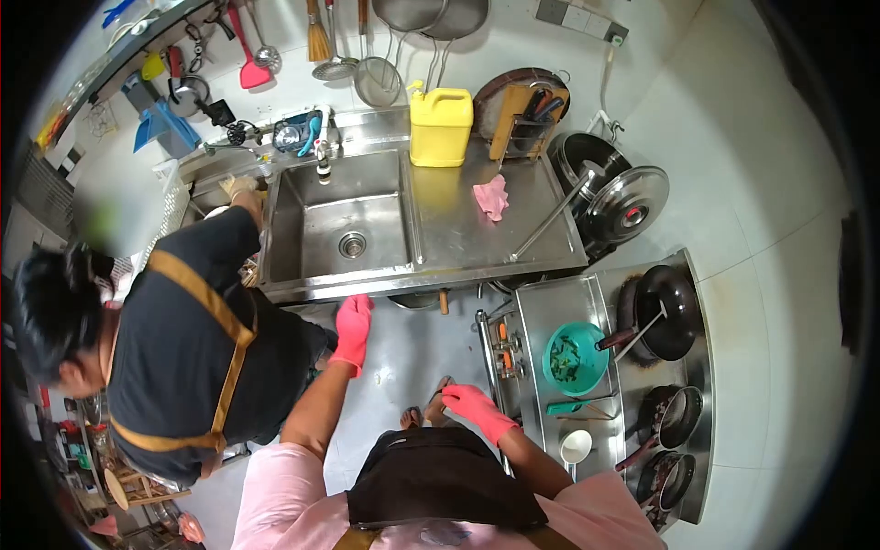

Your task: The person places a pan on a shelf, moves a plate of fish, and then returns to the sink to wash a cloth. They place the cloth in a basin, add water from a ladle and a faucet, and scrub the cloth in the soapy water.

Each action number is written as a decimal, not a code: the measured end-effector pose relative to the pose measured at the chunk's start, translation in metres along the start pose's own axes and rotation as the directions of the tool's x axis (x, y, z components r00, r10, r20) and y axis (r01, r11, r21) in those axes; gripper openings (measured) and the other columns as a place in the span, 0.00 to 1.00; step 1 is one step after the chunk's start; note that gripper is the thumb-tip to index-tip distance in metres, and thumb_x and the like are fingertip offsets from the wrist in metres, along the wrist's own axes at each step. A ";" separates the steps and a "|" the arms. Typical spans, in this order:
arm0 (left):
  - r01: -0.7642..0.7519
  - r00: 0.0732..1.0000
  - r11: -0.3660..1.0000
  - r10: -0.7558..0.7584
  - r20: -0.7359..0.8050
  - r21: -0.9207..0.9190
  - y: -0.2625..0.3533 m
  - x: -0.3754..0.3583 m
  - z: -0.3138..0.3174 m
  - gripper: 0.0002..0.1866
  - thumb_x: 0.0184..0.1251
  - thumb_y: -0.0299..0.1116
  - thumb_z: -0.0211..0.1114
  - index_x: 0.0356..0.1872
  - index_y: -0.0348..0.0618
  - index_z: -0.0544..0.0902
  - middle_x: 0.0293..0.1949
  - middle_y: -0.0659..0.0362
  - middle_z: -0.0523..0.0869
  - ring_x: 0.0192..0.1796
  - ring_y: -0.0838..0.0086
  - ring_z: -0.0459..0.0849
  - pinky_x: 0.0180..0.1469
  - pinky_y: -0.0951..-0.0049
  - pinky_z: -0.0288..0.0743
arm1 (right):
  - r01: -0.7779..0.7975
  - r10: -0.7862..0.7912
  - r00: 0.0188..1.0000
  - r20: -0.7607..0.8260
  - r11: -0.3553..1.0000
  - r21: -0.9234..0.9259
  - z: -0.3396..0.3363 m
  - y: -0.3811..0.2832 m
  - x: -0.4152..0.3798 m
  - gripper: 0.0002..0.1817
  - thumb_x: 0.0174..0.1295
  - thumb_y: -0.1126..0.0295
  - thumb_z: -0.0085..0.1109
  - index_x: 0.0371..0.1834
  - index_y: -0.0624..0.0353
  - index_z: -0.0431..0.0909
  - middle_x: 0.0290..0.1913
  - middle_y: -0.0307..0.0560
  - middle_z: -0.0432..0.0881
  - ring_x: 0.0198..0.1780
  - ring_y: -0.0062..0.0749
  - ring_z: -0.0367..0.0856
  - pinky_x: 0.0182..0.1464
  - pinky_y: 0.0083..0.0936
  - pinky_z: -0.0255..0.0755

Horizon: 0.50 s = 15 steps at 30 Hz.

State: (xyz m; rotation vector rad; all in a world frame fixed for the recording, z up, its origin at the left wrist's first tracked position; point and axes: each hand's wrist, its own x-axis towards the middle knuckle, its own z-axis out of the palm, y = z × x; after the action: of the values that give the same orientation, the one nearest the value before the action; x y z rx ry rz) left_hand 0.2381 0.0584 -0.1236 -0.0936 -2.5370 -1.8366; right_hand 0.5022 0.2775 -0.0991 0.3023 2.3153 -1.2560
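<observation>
My left hand (353,330) wears a pink rubber glove and hangs just in front of the sink counter's front edge. Its fingers look curled in, and nothing shows in them. My right hand (478,410), in a matching glove, is held low by my apron (422,481), left of the stove counter. Its fingers point left, loosely stretched, holding nothing visible. Ahead lies the steel sink basin (339,215) with nothing in it but its drain. A pink cloth (491,198) lies on the steel counter (449,234) to the right, near a yellow jerrycan (441,128).
A co-worker (183,339) in a dark shirt leans over another basin at left. To the right, a stove counter (550,312) bears a teal bowl (587,367) of greens, a wok (674,312), pans (678,417) and a white cup (576,446). A lidded pot (628,203) stands beyond.
</observation>
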 end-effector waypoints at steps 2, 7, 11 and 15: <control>-0.059 0.993 0.978 0.078 -0.086 0.201 0.019 0.032 0.003 0.15 0.75 0.39 0.56 0.32 0.38 0.81 0.26 0.53 0.84 0.31 0.66 0.83 0.39 0.69 0.75 | -0.054 0.053 0.998 0.024 0.997 0.051 -0.020 -0.011 0.001 0.18 0.64 0.60 0.56 0.51 0.59 0.81 0.47 0.56 0.85 0.50 0.48 0.83 0.52 0.37 0.75; -0.205 0.953 0.823 0.291 -0.085 0.529 0.017 0.104 0.012 0.13 0.68 0.40 0.61 0.36 0.41 0.84 0.31 0.48 0.86 0.38 0.50 0.83 0.43 0.55 0.76 | -0.081 0.085 0.996 -0.040 0.993 0.089 -0.049 -0.014 0.017 0.18 0.64 0.61 0.55 0.51 0.60 0.80 0.46 0.58 0.85 0.50 0.51 0.83 0.52 0.39 0.76; -0.275 0.952 0.680 0.293 0.092 0.680 -0.016 0.136 0.005 0.15 0.68 0.43 0.59 0.41 0.44 0.86 0.39 0.48 0.87 0.45 0.54 0.83 0.53 0.55 0.74 | -0.080 0.081 0.996 -0.022 0.994 0.077 -0.052 -0.003 0.039 0.21 0.64 0.59 0.56 0.56 0.60 0.79 0.48 0.55 0.85 0.51 0.46 0.83 0.54 0.35 0.75; -0.331 0.940 0.633 0.282 0.190 0.699 -0.060 0.146 0.002 0.18 0.69 0.43 0.55 0.44 0.41 0.86 0.39 0.46 0.87 0.43 0.52 0.83 0.58 0.49 0.68 | -0.125 0.120 0.990 0.074 0.990 0.069 -0.044 0.014 0.075 0.23 0.64 0.60 0.58 0.58 0.60 0.79 0.46 0.51 0.86 0.46 0.36 0.85 0.51 0.30 0.76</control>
State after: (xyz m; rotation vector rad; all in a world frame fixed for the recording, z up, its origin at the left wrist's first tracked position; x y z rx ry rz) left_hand 0.0887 0.0480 -0.1754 -0.5389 -2.8455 -0.6231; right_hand 0.4299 0.3192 -0.1270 0.4136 2.1611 -1.2719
